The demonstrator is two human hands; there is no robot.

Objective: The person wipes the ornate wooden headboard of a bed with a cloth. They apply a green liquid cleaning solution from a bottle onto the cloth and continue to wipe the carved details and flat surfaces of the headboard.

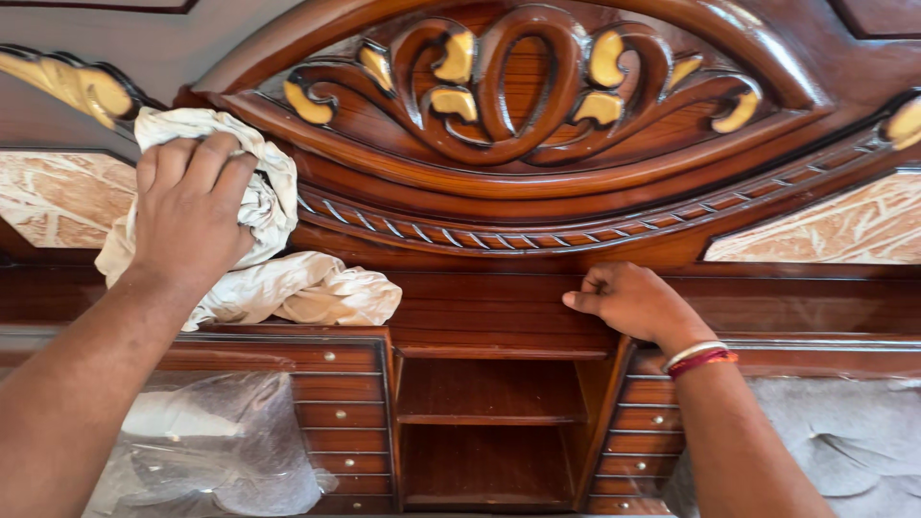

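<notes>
A crumpled off-white cloth (278, 278) lies bunched against the left end of the carved oval panel (518, 96) of a polished wooden headboard (537, 288), its loose tail draped onto the ledge below. The left hand (187, 211) presses down on it with fingers curled over the wad, gripping it so the fabric stays packed against the varnished carving. The right hand (633, 302) rests on the ledge, fingers folded loosely and holding nothing, apparently as a brace. Small drawers (336, 412) and an open shelf niche (489, 422) sit beneath.
</notes>
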